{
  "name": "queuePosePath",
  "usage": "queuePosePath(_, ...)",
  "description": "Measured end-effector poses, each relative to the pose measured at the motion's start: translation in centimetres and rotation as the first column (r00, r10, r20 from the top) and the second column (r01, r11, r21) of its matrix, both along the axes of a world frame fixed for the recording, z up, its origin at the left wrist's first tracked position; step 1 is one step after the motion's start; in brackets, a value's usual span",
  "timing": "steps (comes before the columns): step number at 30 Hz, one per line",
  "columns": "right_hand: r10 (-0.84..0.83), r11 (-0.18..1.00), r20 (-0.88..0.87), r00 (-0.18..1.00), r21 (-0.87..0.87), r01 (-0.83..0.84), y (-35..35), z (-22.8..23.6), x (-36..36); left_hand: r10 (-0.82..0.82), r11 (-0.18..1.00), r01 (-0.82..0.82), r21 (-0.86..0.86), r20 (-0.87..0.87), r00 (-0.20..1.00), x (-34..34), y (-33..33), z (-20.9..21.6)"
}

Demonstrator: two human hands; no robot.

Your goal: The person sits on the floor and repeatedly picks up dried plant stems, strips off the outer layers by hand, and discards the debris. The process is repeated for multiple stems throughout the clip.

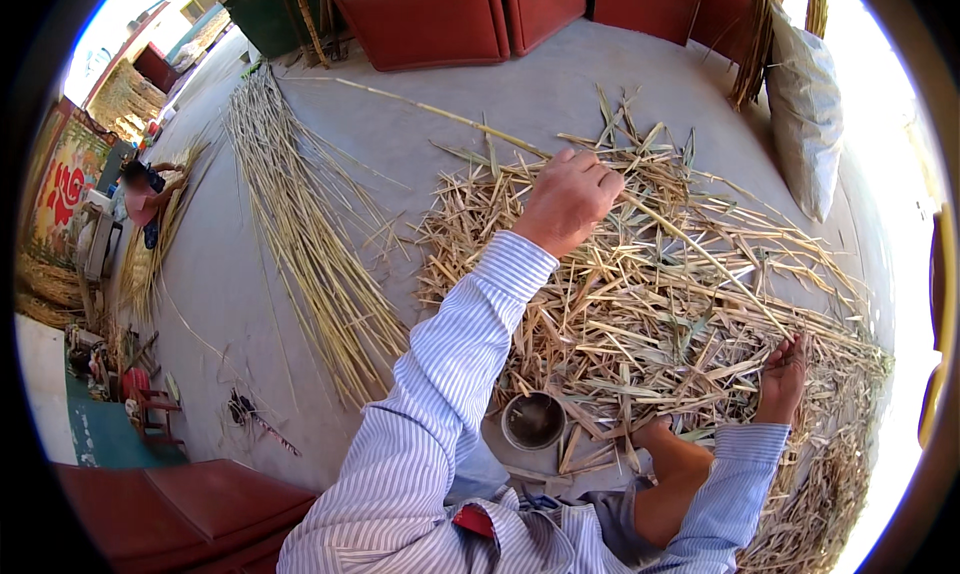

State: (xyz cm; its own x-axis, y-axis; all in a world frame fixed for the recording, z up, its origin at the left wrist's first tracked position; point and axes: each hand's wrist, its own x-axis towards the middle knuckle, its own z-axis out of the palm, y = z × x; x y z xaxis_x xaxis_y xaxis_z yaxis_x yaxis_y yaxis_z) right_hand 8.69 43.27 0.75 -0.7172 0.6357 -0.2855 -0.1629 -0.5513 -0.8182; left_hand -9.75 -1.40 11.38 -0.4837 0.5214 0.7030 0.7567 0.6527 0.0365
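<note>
One long, thin stalk (430,108) is in the head view, slanting across above the pile (620,324). Its far part reaches out past the far left side of the pile, and its near end comes down at the pile's right part. It looks light and rather stiff, but I judge that it can bend along its length and may crack if it is bent sharply. Its skin seems dry and smooth, so it could slide a little; a hold near the middle, with a second one close to the end, should steady it well.

The left hand (568,202), above the far part of the pile, has its fingers curled closely around the stalk, with no wide gap. The right hand (782,379), over the right part of the pile, has its fingers bent narrow at the near end; whether they pinch it or only touch it, I cannot tell.

Left of the pile lies a bundle (310,234) of similar stalks, and at its near edge stands a bowl (533,420).
</note>
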Motion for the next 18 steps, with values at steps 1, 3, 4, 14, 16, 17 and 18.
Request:
queuePosePath(1, -0.035, 0.999, 0.039, 0.999, -0.039, 0.036, -0.1, -0.6, 0.2, -0.006, 1.0, 0.007, 0.021, -0.023, 1.0, 0.1, 0.2, 0.6)
queuePosePath(3, 0.026, 0.995, 0.036, 0.999, -0.099, -0.022, -0.6, -1.4, 0.9, -0.02, 0.999, 0.023, 0.039, -0.067, 0.998, 0.1, 0.1, 1.1)
queuePosePath(4, 0.055, 0.991, 0.033, 0.998, -0.127, -0.051, -0.7, -1.8, 1.2, -0.028, 0.998, 0.032, 0.049, -0.089, 0.996, 0.1, 0.0, 1.4)
queuePosePath(14, 0.145, 0.961, 0.116, 0.983, -0.252, -0.112, -2.4, -3.7, 2.9, -0.046, 0.995, 0.053, 0.08, -0.096, 0.994, 0.3, 0.0, 2.3)
queuePosePath(16, 0.158, 0.955, 0.12, 0.98, -0.271, -0.12, -2.5, -3.5, 2.7, -0.034, 0.997, 0.038, 0.063, -0.075, 0.997, 0.5, -0.5, 2.3)
queuePosePath(17, 0.171, 0.954, 0.118, 0.978, -0.268, -0.134, -2.5, -3.5, 2.5, -0.019, 0.998, 0.022, 0.059, -0.055, 0.998, 0.5, -0.9, 2.4)
queuePosePath(18, 0.184, 0.953, 0.116, 0.976, -0.265, -0.148, -2.5, -3.5, 2.1, -0.003, 0.998, 0.005, 0.055, -0.034, 0.999, 0.6, -1.5, 2.4)
